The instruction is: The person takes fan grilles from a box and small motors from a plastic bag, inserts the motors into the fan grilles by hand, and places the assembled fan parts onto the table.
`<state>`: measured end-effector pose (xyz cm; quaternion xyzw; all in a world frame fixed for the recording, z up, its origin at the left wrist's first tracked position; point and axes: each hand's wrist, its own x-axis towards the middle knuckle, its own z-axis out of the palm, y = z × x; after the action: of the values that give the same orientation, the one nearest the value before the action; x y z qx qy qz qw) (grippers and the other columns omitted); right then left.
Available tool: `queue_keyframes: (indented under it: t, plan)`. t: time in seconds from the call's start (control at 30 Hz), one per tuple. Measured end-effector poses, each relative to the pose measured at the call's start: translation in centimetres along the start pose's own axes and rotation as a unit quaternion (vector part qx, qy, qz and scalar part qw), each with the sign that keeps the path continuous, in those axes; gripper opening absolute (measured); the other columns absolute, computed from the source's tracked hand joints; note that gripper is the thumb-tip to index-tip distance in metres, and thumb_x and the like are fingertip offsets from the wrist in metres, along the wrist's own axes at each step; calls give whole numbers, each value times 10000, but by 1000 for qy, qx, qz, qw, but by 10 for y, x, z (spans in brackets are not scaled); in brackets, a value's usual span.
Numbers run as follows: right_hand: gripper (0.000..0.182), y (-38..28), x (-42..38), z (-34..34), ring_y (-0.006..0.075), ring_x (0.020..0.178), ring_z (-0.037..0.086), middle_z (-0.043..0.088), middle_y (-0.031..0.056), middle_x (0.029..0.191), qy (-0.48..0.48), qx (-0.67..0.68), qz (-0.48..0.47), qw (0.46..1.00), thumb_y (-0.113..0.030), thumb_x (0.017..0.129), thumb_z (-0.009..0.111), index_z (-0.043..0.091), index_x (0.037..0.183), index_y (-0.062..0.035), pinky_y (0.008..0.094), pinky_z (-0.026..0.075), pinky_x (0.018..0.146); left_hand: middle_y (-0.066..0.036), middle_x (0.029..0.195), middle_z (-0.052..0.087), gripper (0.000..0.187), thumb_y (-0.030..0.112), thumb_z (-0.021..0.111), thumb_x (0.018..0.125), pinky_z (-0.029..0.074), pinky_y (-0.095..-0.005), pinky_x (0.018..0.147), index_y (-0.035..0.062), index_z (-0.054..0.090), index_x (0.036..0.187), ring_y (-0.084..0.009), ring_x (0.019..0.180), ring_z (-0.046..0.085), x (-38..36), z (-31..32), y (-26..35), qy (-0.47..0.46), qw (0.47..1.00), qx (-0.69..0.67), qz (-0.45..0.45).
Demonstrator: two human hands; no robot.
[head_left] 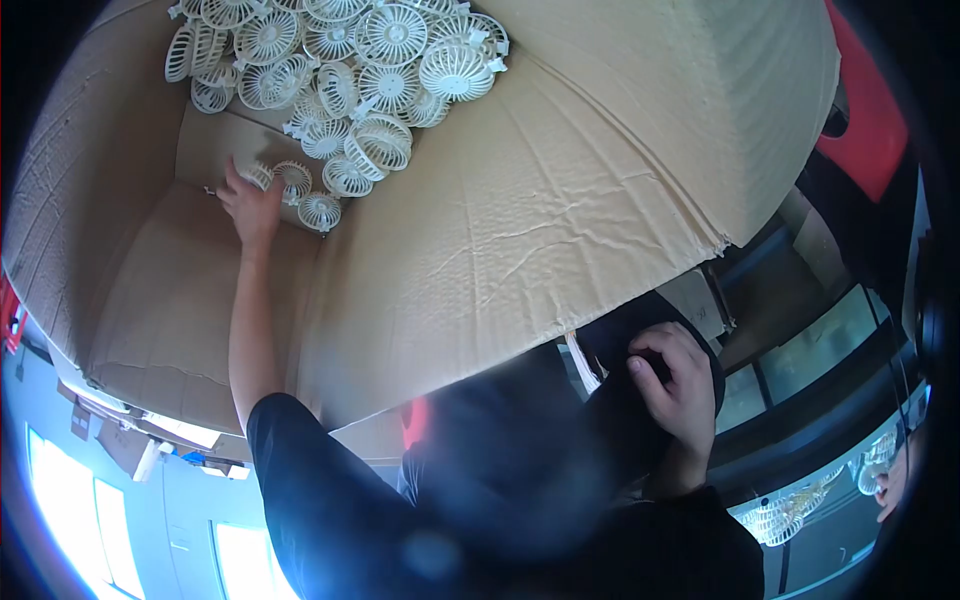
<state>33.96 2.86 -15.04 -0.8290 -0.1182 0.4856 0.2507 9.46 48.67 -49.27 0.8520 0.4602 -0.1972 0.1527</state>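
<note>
Deep inside a large cardboard box (pixel 520 200), my left hand (pixel 250 205) reaches down with thumb and fingers apart. A white slotted plastic cage piece (pixel 258 175) lies between its thumb and forefinger; I see no closed grip on it. Close beside the thumb are another round slotted piece (pixel 293 180) and a smaller-looking one (pixel 320 211). Part of what lies under the palm is hidden. My right hand (pixel 678 385) rests by my dark-clothed knee, outside the box, its fingers loosely curled together with nothing visible in them.
A heap of white slotted cage pieces (pixel 390 85) fills the box's far end. The box's creased flap edge (pixel 560 325) runs between my hands. At lower right are more white pieces (pixel 785 515) and another person's hand (pixel 890 490). Something red (pixel 870 110) stands at upper right.
</note>
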Motion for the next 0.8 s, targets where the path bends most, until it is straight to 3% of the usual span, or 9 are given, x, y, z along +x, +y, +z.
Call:
queue_keyframes:
  t: [0.1,0.23,0.43,0.53,0.63,0.73,0.8]
  plan:
    - [180,-1,0,1,319,818,648,673,141,892,-14,-2,-5,1000,-68,836,749,657,977,-5,390,507,747,-381,1424,338,1082,408,810,763,333,-563,1129,117,182,1595,-536,1314,351,-21,25,-12,-73,995,-49,-46]
    - [185,0,2,1,319,816,648,672,138,892,-6,-3,-6,1000,-73,837,750,656,982,-5,391,507,745,-331,1473,302,1046,414,810,766,338,-567,1129,146,212,1582,-523,1313,375,-24,51,-7,-41,999,6,23]
    - [193,-1,2,0,318,816,648,674,142,899,-11,1,-18,1000,-75,836,750,655,988,-3,394,507,744,-242,1420,427,788,375,805,775,379,-564,1094,171,454,1450,-469,1291,435,-18,65,-1,-18,1000,16,10]
    - [200,0,1,-2,321,823,650,676,143,903,-7,6,-10,1000,-79,835,752,656,993,-2,398,508,751,-239,1346,498,709,373,818,770,403,-559,1066,144,518,1371,-446,1270,465,-13,52,-17,9,998,5,58]
    - [212,4,0,-2,326,833,652,677,144,909,-10,1,-8,1000,-88,833,756,658,999,-2,401,510,758,-227,1303,532,676,367,820,776,409,-555,1054,135,531,1342,-435,1255,480,-32,24,-9,12,999,-42,-17]
    - [221,3,1,-1,329,838,651,678,144,916,-25,-5,-16,1000,-99,833,760,659,1005,-4,402,510,762,-236,1370,485,728,369,814,787,387,-566,1079,144,494,1401,-450,1295,441,-67,29,-16,-48,996,-77,-9]
    - [224,1,-1,-2,329,838,650,677,144,920,-30,-1,-14,999,-105,834,760,660,1008,-6,401,510,763,-242,1429,434,780,396,805,802,368,-578,1098,158,450,1455,-457,1339,393,-92,47,-21,-47,996,-39,69]
